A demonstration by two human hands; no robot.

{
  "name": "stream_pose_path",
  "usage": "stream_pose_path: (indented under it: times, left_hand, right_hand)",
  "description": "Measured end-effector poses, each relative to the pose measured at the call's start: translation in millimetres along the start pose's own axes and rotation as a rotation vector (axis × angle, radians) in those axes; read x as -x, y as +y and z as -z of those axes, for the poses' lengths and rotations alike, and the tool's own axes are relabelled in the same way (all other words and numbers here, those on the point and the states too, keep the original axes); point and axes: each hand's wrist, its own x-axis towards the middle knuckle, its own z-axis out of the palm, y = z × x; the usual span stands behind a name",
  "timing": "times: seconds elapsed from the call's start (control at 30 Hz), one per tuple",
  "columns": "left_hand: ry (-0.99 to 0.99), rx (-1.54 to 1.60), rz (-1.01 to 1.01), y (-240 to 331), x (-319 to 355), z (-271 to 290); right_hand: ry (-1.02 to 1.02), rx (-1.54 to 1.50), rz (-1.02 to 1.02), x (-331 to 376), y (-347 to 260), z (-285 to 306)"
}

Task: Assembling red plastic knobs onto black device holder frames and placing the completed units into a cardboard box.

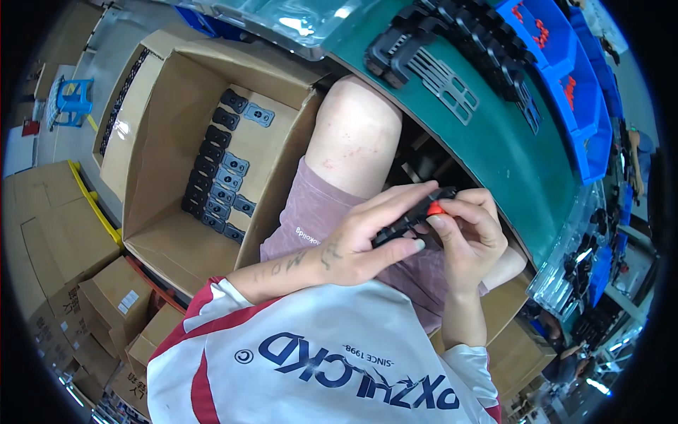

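Note:
In front of my lap, my left hand (364,233) is closed around a black ribbed plastic part (402,227), which it holds at a tilt. A small red plastic piece (436,208) is pinched between the thumb and fingers of my right hand (470,237), against the black part's upper right end. My fingers partly cover both pieces, so how they meet cannot be made out.
At my left, an open cardboard box (159,127) holds rows of black parts (205,162) and grey ones. The green worktop (494,145) carries black assemblies (487,42) and slotted metal plates (445,85). Blue bins (597,152) with red pieces (540,32) line its far right side.

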Motion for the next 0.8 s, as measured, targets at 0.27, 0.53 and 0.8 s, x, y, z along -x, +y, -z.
stream_pose_path:
  times: [0.27, 0.53, 0.8]
  left_hand:
    - [-0.275, -0.174, 0.026, 3.0, -19.8, -43.7]
    - [-0.425, -0.145, 0.111, -7.6, -37.1, -106.4]
    - [-0.399, 0.004, 0.355, -28.8, -31.2, -152.8]
  right_hand:
    - [0.251, -0.304, -0.143, 33.2, 12.2, 45.6]
    - [0.293, -0.286, -0.222, 71.5, 16.6, 109.0]
    - [0.416, -0.226, -0.347, 99.8, 14.8, 139.8]
